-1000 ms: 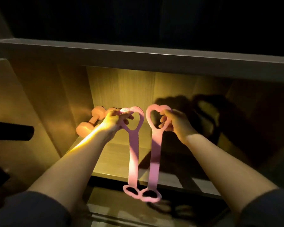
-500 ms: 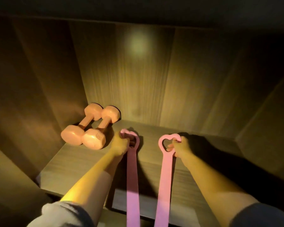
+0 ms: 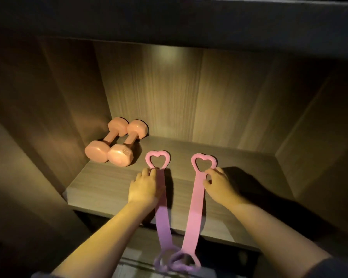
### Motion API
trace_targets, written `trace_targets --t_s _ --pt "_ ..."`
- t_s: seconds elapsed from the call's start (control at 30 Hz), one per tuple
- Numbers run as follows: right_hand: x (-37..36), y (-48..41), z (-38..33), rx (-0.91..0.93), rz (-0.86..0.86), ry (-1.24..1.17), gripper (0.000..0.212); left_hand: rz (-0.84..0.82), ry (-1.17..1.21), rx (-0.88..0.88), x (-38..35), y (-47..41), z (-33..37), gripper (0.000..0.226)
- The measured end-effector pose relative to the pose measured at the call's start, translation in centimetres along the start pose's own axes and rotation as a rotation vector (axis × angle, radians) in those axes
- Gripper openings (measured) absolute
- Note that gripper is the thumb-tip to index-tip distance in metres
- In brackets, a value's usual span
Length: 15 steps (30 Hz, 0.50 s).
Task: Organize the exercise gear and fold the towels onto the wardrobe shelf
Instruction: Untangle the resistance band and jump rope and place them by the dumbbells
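Two dumbbells (image 3: pixel 120 157) are noted left of centre, laid side by side with heads touching, in the rear left corner of the wardrobe shelf (image 3: pixel 100 183) and close against the left side panel (image 3: pixel 68 97). They lie just beside the heart loop of the left band (image 3: pixel 162 219), apart from it. Nothing is seen between the two bands.

The shelf is enclosed by a back panel (image 3: pixel 179 93), a right side panel (image 3: pixel 309 127) and a dark board (image 3: pixel 169 17) across the top of the frame. All are finished in a matt wood grain, lit warmly from above; the frame edges are in deep shadow.

Both bands are flat pink straps ending in heart-shaped loops. They are laid parallel, hearts toward the rear, tails hanging over the front edge at lower centre, where the lower loops overlap. The right band (image 3: pixel 195 197) lies well clear of the dumbbells. The dumbbells are smooth, peach-pink, with faceted heads.

The left hand (image 3: pixel 144 187) is laid palm down on its strap, fingers (image 3: pixel 149 172) released and reaching the heart's base. The right hand (image 3: pixel 219 185) is set at its strap's right edge; whether its fingers (image 3: pixel 211 172) pinch it cannot be told.
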State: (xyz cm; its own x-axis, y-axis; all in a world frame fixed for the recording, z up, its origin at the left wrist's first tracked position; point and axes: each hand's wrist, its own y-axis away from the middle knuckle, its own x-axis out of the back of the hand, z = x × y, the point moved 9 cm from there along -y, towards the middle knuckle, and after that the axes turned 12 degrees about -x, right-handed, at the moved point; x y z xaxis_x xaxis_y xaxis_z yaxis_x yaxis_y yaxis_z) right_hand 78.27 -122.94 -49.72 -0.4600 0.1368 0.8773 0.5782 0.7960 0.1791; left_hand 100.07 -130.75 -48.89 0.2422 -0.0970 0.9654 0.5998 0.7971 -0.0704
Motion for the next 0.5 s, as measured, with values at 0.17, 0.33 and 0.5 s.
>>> trace_targets --t_s 0.17,0.33,0.5 --pt "-2.7 6.4 0.3 0.025 -0.133 0.119 0.037 0.191 0.056 -0.017 -0.1 9.2 1.3 0.025" --pt "-3.0 9.6 -0.5 0.021 -0.020 0.019 0.031 0.245 0.432 0.138 -2.1 13.1 1.4 0.014" --pt "-2.8 9.4 -0.4 -0.120 -0.010 -0.183 0.030 0.127 0.867 0.406 -6.0 13.7 0.1 0.028"
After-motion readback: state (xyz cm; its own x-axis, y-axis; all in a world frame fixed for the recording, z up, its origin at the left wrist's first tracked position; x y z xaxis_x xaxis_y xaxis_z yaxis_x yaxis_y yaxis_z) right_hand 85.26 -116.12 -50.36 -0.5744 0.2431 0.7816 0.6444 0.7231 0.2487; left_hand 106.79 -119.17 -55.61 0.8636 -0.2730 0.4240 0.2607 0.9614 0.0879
